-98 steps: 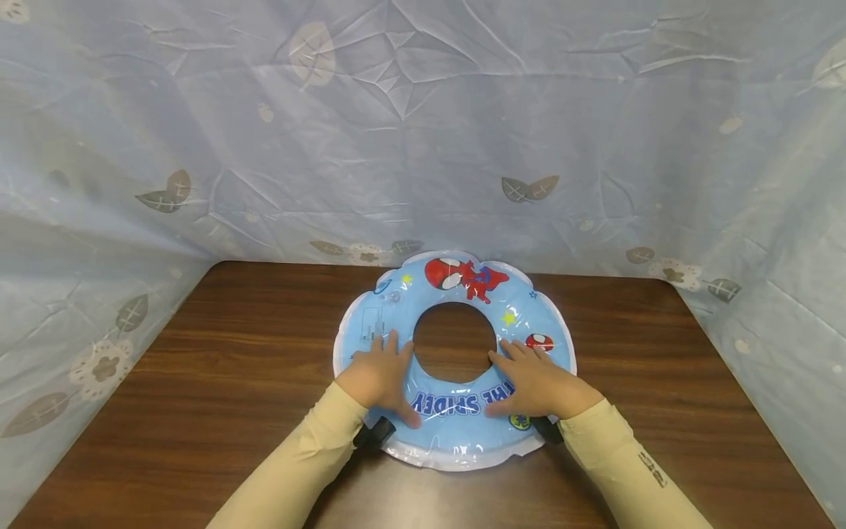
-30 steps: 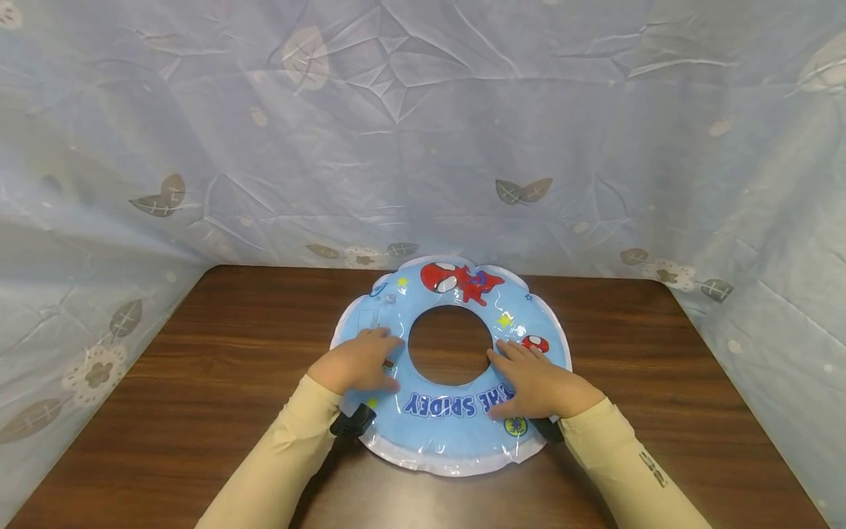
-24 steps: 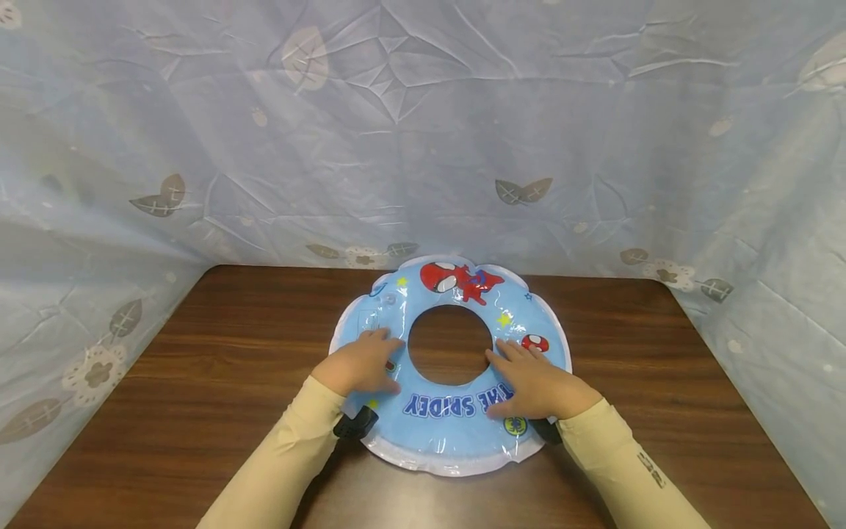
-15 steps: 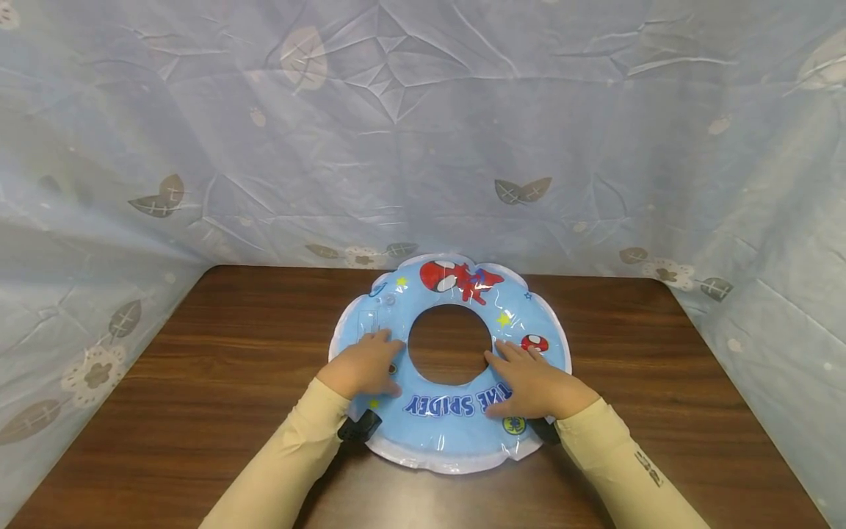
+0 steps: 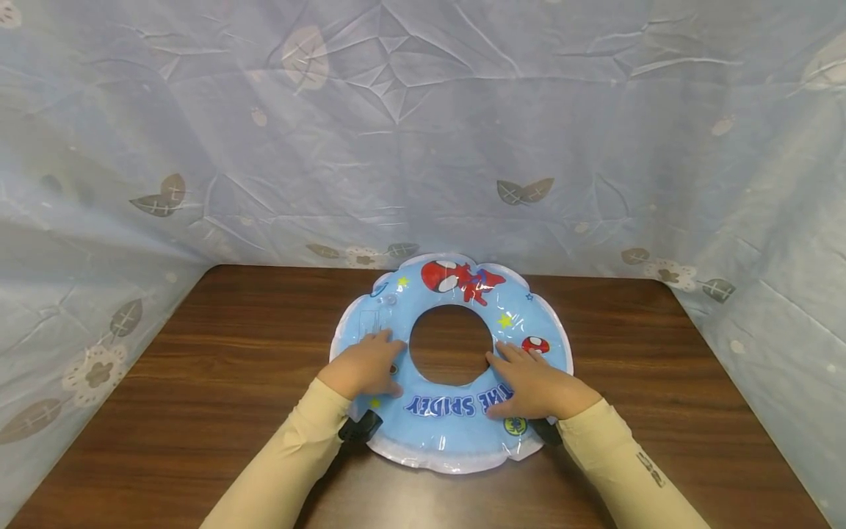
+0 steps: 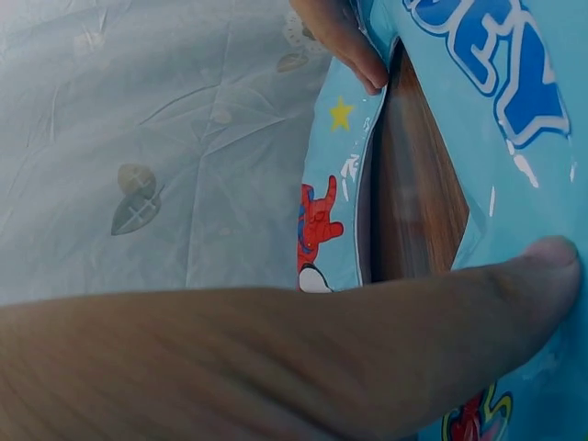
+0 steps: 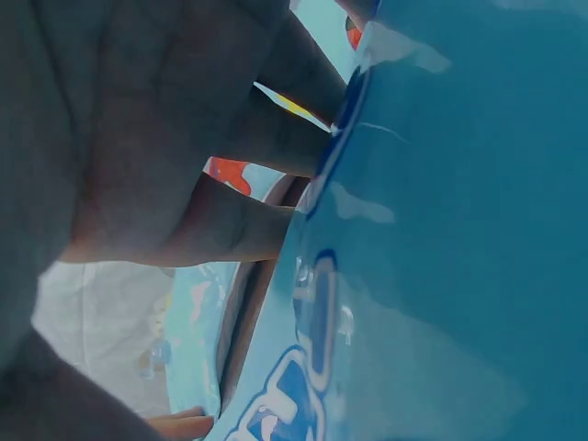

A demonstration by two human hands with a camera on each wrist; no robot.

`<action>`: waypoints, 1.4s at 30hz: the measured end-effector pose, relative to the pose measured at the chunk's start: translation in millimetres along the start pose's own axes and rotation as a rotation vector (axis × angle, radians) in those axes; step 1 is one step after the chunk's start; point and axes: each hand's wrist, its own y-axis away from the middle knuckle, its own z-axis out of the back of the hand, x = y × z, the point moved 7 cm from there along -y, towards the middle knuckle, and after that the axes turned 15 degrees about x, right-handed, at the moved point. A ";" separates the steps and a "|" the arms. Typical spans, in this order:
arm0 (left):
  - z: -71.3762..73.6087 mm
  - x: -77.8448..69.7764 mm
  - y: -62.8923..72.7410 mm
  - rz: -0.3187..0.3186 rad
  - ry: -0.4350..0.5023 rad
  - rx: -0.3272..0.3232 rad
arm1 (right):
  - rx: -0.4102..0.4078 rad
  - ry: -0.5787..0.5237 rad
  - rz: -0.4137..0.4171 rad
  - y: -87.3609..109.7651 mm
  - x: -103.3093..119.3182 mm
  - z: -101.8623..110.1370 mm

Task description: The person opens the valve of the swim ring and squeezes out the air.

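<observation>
A light-blue inflated swim ring (image 5: 449, 437) with a white edge lies flat on the table, printed with red cartoon figures, stars and the words THE SPIDEY. On its left side rests my left hand (image 5: 366, 365), palm down with relaxed fingers. My right hand (image 5: 535, 386) rests on the opposite side, fingers spread towards the centre hole. In the left wrist view the left thumb (image 6: 514, 285) lies along the blue plastic. The right wrist view has the right hand's fingers (image 7: 248, 220) reaching onto the ring's surface (image 7: 459, 230). Neither hand grips the ring.
The dark wood table (image 5: 251, 353) spreads out on both sides of the ring. Behind it and at both sides hangs a pale blue-grey curtain (image 5: 423, 147) with leaf and flower prints. The ring's far edge lies close to the back curtain.
Compared with about three seconds ago, my left hand is further left on the ring and its fingers point more to the right. My right hand and the ring stay nearly in place.
</observation>
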 end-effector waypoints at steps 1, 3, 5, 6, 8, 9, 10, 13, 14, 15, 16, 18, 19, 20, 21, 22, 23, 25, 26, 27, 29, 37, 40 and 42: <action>0.0 -0.1 0.6 -0.001 0.000 0.000 | 0.001 0.002 0.001 0.2 0.0 0.2; -0.1 -0.2 1.1 -0.004 -0.001 -0.001 | -0.001 0.003 0.002 0.9 0.3 0.5; -0.4 0.0 1.4 -0.005 0.001 -0.002 | -0.003 0.003 0.007 1.8 1.1 1.0; -0.8 0.1 1.4 -0.006 0.001 -0.003 | -0.005 0.004 0.010 2.4 1.7 1.2; -1.4 0.4 1.3 -0.009 0.001 -0.006 | -0.009 0.014 0.020 3.8 3.2 1.9; -1.7 0.5 1.4 -0.009 0.002 -0.007 | -0.011 0.022 0.026 4.2 3.8 2.2; -1.9 0.5 1.2 -0.010 0.004 -0.008 | -0.013 0.030 0.032 4.9 4.5 2.6; -2.2 1.2 1.3 -0.011 0.006 -0.009 | -0.015 0.052 0.038 5.8 5.1 3.3; -2.1 1.4 1.6 -0.011 0.005 -0.006 | -0.015 0.057 0.040 6.1 5.3 3.6; -1.8 1.7 2.1 -0.011 0.002 -0.002 | -0.015 0.059 0.041 6.4 5.6 3.9; -1.2 2.1 3.1 -0.011 0.001 0.004 | -0.014 0.060 0.040 6.4 5.4 4.0; 0.2 3.4 5.6 -0.009 0.005 0.020 | -0.014 0.062 0.042 6.4 5.6 4.3; 1.0 4.1 6.9 -0.004 0.009 0.031 | -0.014 0.063 0.047 6.4 5.8 4.4; 1.9 4.9 8.5 0.000 0.016 0.041 | -0.014 0.061 0.053 6.6 6.4 4.7; 2.4 5.8 9.7 0.006 0.022 0.050 | -0.016 0.060 0.058 6.3 6.5 4.6; 2.7 6.7 10.6 0.011 0.032 0.058 | -0.016 0.057 0.061 6.1 6.8 4.5; 2.4 7.6 11.1 0.016 0.039 0.068 | -0.016 0.054 0.067 5.9 7.1 4.4; 0.4 8.1 11.1 0.022 0.040 0.085 | -0.014 0.043 0.073 5.0 7.3 3.5; -1.2 8.2 10.6 0.023 0.039 0.093 | -0.012 0.036 0.072 4.4 7.3 3.0; -2.8 7.9 10.1 0.025 0.035 0.100 | -0.011 0.032 0.070 3.6 7.0 2.3; -5.5 7.1 8.9 0.031 0.029 0.108 | -0.005 0.020 0.064 2.4 6.6 1.2; -7.2 -1.1 8.7 0.055 -0.009 0.087 | -0.002 -0.003 0.038 0.5 5.7 0.4; -7.1 -2.6 11.0 0.058 -0.011 0.088 | -0.002 0.003 0.037 0.2 5.4 -0.6; -6.8 -2.8 12.7 0.060 -0.014 0.090 | -0.002 0.011 0.039 0.5 5.4 -1.0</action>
